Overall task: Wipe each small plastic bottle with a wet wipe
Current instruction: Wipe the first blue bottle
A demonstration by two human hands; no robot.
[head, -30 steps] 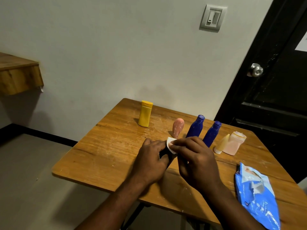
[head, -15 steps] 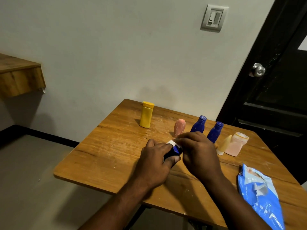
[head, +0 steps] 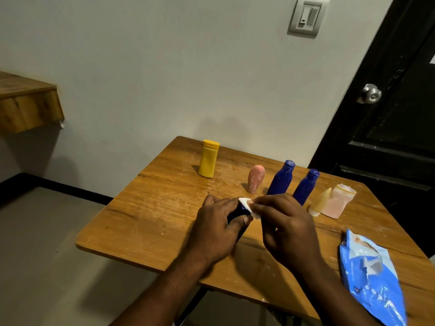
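Nearest the camera, at the right front of the wooden table (head: 150, 208), lies a blue wet-wipe packet (head: 372, 281), flat on the boards and partly cut off by the picture's edge. Just beyond the table's near edge the two hands meet over the middle of the tabletop. The left hand (head: 216, 229) is wrapped around a dark blue bottle (head: 236, 211), thumb and fingers clasped on its body so that only a short stretch of blue shows between them. The right hand (head: 286, 225) pinches a small white wipe (head: 247, 205) between thumb and fingertips and presses it against the exposed end of that bottle, so wipe and bottle touch. Behind the hands stands a row of bottles: a small pink bottle (head: 255, 178), then two tall blue bottles (head: 281, 178) (head: 306, 185) side by side, their bases hidden by the right hand. Farther right, a cream cone-shaped bottle (head: 320, 202) leans against a pale pink capped bottle (head: 339, 201). A yellow bottle (head: 208, 158) stands apart near the table's far left corner. Beyond are a wooden shelf (head: 26, 107), a wall switch (head: 306, 17) and a black door with a metal knob (head: 369, 93).
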